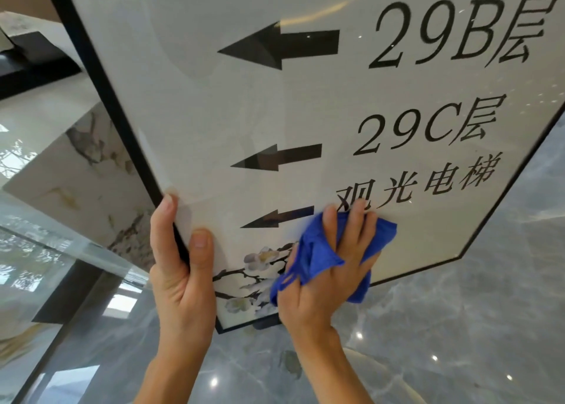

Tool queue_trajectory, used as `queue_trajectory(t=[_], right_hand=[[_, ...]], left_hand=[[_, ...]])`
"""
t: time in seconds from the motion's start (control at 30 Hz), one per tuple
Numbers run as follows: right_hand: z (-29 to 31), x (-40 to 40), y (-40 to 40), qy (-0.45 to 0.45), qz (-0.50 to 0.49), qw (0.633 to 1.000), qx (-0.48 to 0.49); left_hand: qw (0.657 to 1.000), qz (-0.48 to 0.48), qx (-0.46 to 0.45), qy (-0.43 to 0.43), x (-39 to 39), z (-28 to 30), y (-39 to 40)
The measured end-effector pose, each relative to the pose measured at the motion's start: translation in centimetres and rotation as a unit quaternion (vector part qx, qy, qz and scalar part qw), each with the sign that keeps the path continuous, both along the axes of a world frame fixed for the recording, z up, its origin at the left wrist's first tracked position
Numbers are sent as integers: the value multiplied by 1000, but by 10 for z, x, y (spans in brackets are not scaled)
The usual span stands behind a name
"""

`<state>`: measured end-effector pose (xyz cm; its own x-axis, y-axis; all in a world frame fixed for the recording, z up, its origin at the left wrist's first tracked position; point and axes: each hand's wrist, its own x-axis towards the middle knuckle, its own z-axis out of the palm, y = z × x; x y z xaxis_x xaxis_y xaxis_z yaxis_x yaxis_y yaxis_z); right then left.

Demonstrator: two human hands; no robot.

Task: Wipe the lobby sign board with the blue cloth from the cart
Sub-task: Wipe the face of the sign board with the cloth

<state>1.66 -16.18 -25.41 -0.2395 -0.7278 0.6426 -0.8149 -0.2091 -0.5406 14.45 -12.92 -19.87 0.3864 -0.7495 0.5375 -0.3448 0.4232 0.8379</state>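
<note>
Blue cloth (315,251) under right-hand fingers (354,220)

The floor (458,327) is grey stone with pale wavy lines running through it. It is very shiny, and small bright lights show on it like little dots. The bottom corner of the sign board (244,128) reaches down near the floor, but it is hard to tell if it touches. On the left, a dark strip (52,342) runs across the floor beside a glassy, shiny part (36,257) where trees and sky show like in a mirror. Farther back on the left the floor looks pale and white.
</note>
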Motion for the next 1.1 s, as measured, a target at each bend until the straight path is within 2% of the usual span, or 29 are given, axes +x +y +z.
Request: queue_trajectory(t=[0.1,0.23,0.43,0.6,0.73,0.83,0.93,1.1], right_hand=[[18,19,10,-11,14,1000,11],[37,14,-1,41,20,999,13],[79,8,-29,77,69,993,-62],[114,-38,-66,116,100,983,-106],[124,-95,-92,80,104,982,-139],[126,-138,-109,-6,118,981,-153],[128,-153,-117,-87,81,982,-144],[133,-146,-107,-93,86,986,-106]], left_hand=[[1000,1,-3,-16,-1,-3,1],[999,19,2,-40,-1,-1,-1],[998,26,52,-5,-4,8,3],[992,28,123,23,5,15,3],[988,38,150,18,7,13,7],[986,40,158,24,7,10,10],[984,31,171,24,8,6,11],[991,2,133,-12,17,34,8]])
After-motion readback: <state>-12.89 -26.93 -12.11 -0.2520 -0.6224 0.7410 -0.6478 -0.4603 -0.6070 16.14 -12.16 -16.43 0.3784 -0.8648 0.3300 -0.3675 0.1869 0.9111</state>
